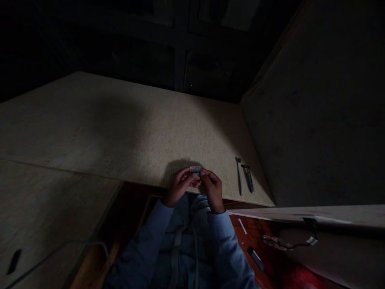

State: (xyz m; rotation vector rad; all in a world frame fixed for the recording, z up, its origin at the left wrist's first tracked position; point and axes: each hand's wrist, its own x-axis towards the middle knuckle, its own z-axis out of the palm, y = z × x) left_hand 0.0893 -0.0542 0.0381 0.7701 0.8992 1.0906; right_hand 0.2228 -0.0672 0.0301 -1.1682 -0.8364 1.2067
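Observation:
Both hands meet just above the table's front edge around a small clear rectangular item (195, 169) with pinkish and green parts; its kind is too small and dim to make out. My left hand (179, 186) is closed on its left side, thumb and fingers pinching it. From the right, my right hand (212, 187) is closed too, its fingertips at the item's right end. To the right of my hands, a pale toothbrush (240, 178) and a dark-handled razor (249, 179) lie side by side on the table.
The pale patterned table (168, 128) stretches away to a dark window, with a wall (315, 120) along its right side. A dark cable (60, 251) crosses the lower left. On the reddish floor at right lie a white strip (242, 226) and a dark-and-grey object (256, 259).

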